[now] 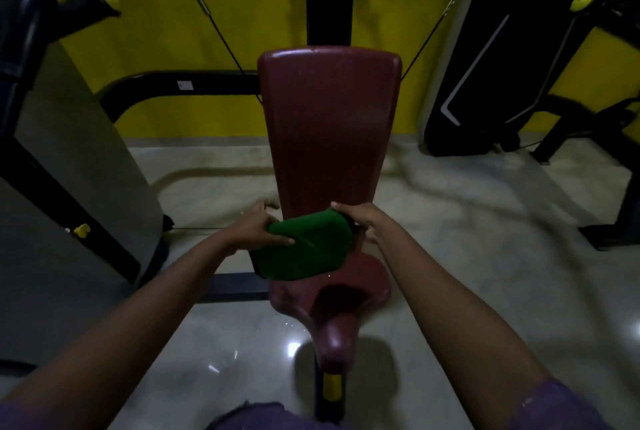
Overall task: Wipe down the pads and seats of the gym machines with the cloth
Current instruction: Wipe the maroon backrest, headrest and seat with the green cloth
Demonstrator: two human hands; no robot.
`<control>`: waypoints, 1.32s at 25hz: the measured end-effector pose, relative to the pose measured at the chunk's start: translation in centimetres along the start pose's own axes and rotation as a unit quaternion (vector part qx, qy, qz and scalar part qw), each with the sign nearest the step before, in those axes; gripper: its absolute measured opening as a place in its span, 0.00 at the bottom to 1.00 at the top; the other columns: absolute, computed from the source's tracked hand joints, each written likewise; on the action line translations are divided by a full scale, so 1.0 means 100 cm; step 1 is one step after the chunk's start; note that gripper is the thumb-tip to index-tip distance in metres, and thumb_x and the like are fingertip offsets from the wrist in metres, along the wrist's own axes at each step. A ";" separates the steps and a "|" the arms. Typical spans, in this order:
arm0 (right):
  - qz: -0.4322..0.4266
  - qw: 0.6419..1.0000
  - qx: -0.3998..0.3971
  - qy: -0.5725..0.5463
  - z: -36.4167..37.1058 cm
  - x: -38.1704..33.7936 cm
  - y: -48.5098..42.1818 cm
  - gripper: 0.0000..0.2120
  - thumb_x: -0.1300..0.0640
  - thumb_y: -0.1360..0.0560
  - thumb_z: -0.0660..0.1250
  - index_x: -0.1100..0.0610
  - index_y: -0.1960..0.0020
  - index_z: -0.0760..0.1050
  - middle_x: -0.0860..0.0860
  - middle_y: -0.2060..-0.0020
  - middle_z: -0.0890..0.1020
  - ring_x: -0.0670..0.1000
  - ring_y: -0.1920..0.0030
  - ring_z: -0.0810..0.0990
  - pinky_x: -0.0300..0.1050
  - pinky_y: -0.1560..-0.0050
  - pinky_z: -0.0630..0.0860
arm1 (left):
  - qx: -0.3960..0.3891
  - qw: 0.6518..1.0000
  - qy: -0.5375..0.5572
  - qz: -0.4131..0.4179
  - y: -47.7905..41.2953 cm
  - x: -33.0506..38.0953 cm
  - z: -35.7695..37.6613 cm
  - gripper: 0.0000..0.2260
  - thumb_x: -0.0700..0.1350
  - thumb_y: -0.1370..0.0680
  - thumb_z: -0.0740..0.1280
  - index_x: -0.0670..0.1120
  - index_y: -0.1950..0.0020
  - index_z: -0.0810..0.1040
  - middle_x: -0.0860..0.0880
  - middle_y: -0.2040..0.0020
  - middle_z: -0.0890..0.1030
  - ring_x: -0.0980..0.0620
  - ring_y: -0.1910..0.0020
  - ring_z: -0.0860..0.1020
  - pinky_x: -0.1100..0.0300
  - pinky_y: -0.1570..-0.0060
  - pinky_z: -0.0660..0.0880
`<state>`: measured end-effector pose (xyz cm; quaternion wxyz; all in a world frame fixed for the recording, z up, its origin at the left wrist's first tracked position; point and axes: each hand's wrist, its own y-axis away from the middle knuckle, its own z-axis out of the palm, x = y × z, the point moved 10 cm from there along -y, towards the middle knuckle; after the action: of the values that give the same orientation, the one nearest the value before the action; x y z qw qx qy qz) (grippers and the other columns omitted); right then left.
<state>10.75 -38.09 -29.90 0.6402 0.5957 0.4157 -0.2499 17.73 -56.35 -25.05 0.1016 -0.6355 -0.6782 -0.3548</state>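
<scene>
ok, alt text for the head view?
The left hand and right hand hold a green cloth at the bottom of a dark red back pad, just above the seat. Black machine frames and a yellow wall stand behind.

Yellow wall (166, 42) at rear. Grey panel (79, 152) before its left end, black machine (512, 55) before its right. Glossy pale floor (485, 222) meets its foot.

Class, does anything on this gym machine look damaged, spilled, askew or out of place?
Nothing plainly stands out. The maroon back pad stands straight and unbroken, the seat below looks whole, and the left hand and right hand hold the green cloth at the pad's base. Dim light could hide small flaws.
</scene>
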 end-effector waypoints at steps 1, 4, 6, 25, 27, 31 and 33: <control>-0.019 1.000 0.011 -0.009 0.002 -0.008 0.002 0.23 0.53 0.25 0.68 0.67 0.36 0.72 0.58 0.47 0.79 0.54 0.50 0.78 0.38 0.57 0.75 | -0.015 0.994 0.112 -0.011 -0.006 -0.002 -0.005 0.12 0.48 0.25 0.68 0.46 0.44 0.77 0.44 0.36 0.73 0.51 0.44 0.75 0.58 0.46 0.75; -0.088 0.992 0.078 -0.051 0.012 -0.015 0.011 0.21 0.51 0.22 0.63 0.58 0.33 0.70 0.55 0.38 0.76 0.52 0.42 0.75 0.38 0.50 0.72 | 0.024 0.958 0.283 -0.049 -0.020 -0.016 -0.018 0.09 0.46 0.23 0.65 0.46 0.44 0.76 0.41 0.42 0.80 0.51 0.54 0.79 0.60 0.52 0.75; -0.092 0.983 0.087 -0.133 0.038 0.000 0.018 0.23 0.49 0.22 0.62 0.54 0.29 0.65 0.53 0.33 0.71 0.53 0.35 0.71 0.42 0.40 0.69 | 0.053 0.944 0.321 -0.045 -0.026 -0.021 -0.021 0.08 0.43 0.23 0.65 0.44 0.44 0.76 0.39 0.43 0.80 0.51 0.56 0.79 0.62 0.55 0.76; -0.447 0.804 0.389 -0.039 0.061 -0.213 -0.038 0.31 0.41 0.26 0.58 0.46 0.26 0.57 0.54 0.30 0.67 0.49 0.34 0.68 0.43 0.36 0.66 | 0.235 0.879 0.413 0.047 -0.199 -0.031 -0.195 0.30 0.59 0.21 0.54 0.49 0.22 0.50 0.46 0.23 0.57 0.46 0.25 0.58 0.48 0.30 0.57; -0.445 0.769 0.448 0.105 0.077 -0.244 -0.051 0.29 0.39 0.26 0.54 0.43 0.27 0.56 0.60 0.32 0.70 0.58 0.37 0.71 0.53 0.40 0.69 | 0.227 0.862 0.446 0.082 -0.224 -0.018 -0.204 0.27 0.60 0.21 0.51 0.50 0.25 0.58 0.46 0.26 0.64 0.47 0.28 0.64 0.52 0.34 0.64; -0.411 0.678 0.487 0.365 0.121 -0.274 -0.112 0.29 0.38 0.26 0.53 0.42 0.27 0.56 0.61 0.28 0.62 0.61 0.29 0.61 0.69 0.38 0.63 | 0.196 0.818 0.520 0.146 -0.259 -0.003 -0.207 0.24 0.63 0.22 0.49 0.52 0.36 0.74 0.50 0.41 0.80 0.53 0.41 0.78 0.60 0.44 0.75; -0.418 0.649 0.491 0.404 0.128 -0.276 -0.128 0.29 0.37 0.27 0.53 0.40 0.27 0.57 0.59 0.26 0.57 0.59 0.27 0.55 0.70 0.35 0.53 | 0.223 0.799 0.538 0.149 -0.270 -0.010 -0.205 0.34 0.70 0.28 0.55 0.48 0.31 0.70 0.47 0.35 0.77 0.50 0.37 0.76 0.51 0.36 0.72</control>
<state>-11.25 -57.45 -14.83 -0.1497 0.6284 0.6543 -0.3932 -13.70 -68.00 -20.22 0.6407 -0.3950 -0.4719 -0.4592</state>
